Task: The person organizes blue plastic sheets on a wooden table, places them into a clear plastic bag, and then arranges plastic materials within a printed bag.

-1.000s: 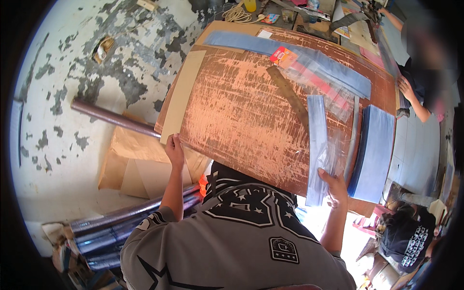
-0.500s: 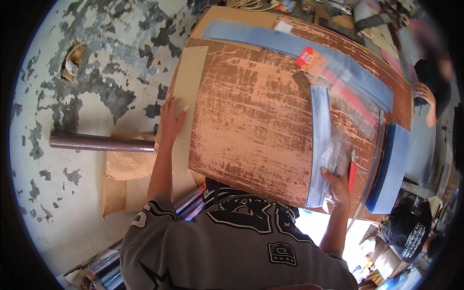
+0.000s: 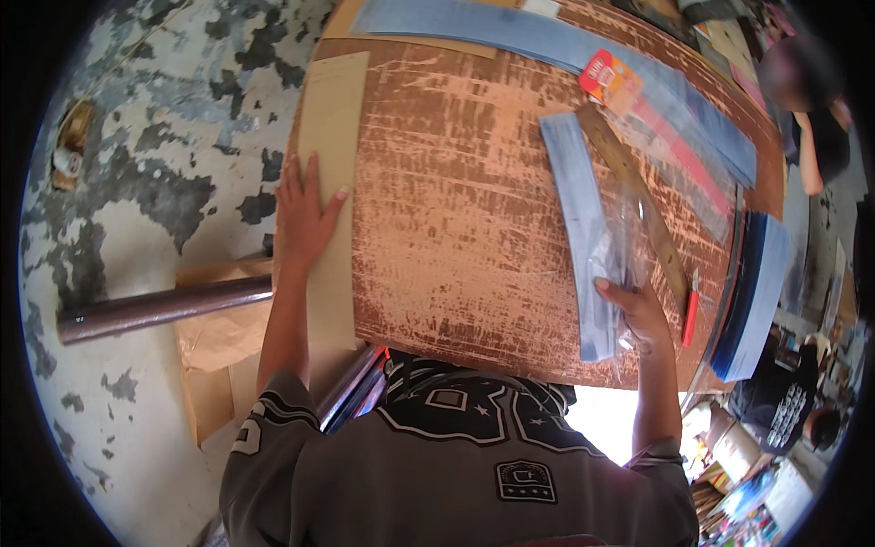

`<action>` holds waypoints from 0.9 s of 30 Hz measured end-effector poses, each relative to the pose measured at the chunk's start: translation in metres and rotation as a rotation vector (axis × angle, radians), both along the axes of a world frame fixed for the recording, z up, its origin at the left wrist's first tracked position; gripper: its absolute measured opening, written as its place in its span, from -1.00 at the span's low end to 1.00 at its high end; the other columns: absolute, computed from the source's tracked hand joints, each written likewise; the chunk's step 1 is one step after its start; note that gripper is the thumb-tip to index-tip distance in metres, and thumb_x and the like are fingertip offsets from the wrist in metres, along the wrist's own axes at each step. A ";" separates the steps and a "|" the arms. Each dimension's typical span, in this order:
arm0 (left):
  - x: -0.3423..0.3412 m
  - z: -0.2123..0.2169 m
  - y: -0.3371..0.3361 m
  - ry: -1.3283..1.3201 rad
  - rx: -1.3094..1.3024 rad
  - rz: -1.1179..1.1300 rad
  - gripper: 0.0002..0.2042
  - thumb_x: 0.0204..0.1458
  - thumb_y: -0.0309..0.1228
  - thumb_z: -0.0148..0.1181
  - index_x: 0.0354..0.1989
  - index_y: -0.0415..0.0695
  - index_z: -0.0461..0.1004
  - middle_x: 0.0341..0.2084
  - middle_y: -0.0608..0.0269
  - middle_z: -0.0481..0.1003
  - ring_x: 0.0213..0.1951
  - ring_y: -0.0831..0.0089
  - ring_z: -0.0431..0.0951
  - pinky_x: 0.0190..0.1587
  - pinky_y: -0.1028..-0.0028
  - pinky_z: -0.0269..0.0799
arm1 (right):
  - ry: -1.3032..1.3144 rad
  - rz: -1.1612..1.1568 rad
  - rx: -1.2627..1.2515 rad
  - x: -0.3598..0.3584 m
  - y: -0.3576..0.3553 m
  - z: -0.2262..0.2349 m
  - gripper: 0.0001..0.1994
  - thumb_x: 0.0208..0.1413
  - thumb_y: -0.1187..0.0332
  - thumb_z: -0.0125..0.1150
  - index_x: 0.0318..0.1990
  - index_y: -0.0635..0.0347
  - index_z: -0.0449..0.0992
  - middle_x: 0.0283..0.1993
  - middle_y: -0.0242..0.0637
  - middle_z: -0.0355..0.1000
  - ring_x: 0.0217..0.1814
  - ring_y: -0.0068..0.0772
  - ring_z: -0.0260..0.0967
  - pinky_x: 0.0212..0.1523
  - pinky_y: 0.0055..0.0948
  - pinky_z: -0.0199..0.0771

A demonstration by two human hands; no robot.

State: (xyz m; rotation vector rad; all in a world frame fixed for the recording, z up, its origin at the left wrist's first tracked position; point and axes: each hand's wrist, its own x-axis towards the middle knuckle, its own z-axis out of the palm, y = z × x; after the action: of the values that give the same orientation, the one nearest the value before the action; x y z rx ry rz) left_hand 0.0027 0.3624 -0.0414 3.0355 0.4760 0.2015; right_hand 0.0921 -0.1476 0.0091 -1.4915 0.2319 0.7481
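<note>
Strips are being arranged: the right hand (image 3: 649,316) pinches a flat blue-grey strip (image 3: 567,173) with crumpled clear film (image 3: 627,228) toward five o'clock on the worn brown table (image 3: 447,219). At nine o'clock the left hand (image 3: 306,223) lies spread on a straight tan cardboard strip (image 3: 337,105). Moving either seems to call for a level slide, avoiding the red-handled knife (image 3: 693,314) at four o'clock. Beyond nine o'clock, a white-and-grey surface (image 3: 150,201) peels.

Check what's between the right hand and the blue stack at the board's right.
Head view, right hand to blue stack: lower end of a brown strip, a red-handled tool, then a thin grey strip.
</note>
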 end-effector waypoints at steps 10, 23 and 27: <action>-0.003 -0.021 0.015 -0.036 -0.010 -0.027 -0.29 0.31 0.08 -0.07 0.53 0.01 -0.02 0.47 -0.23 -0.08 0.49 -0.16 -0.12 0.40 -0.29 -0.18 | -0.026 0.104 -0.061 0.001 0.000 -0.019 -0.22 0.07 0.33 0.47 0.41 0.33 0.21 0.24 -0.10 0.42 0.24 -0.25 0.40 0.27 -0.30 0.35; -0.004 -0.025 0.011 0.029 0.012 0.022 -0.31 0.34 0.08 -0.17 0.55 0.04 -0.08 0.48 -0.23 -0.12 0.51 -0.14 -0.14 0.42 -0.27 -0.23 | -0.071 0.044 0.014 -0.013 -0.004 -0.036 -0.24 0.06 0.35 0.47 0.39 0.30 0.23 0.21 -0.15 0.42 0.21 -0.33 0.41 0.24 -0.35 0.36; -0.004 -0.029 0.012 0.007 0.011 0.025 -0.30 0.33 0.10 -0.14 0.55 0.04 -0.07 0.48 -0.22 -0.10 0.51 -0.13 -0.14 0.42 -0.25 -0.24 | -0.316 0.166 -0.045 -0.020 -0.002 -0.050 -0.41 0.18 0.41 0.34 0.35 0.29 0.29 0.09 -0.18 0.50 0.10 -0.37 0.47 0.14 -0.36 0.46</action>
State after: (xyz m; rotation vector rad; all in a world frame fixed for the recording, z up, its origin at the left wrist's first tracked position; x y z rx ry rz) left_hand -0.0014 0.3746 -0.0702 3.0436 0.5156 0.1959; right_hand 0.0721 -0.1491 -0.0412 -1.6619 -0.1158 0.6293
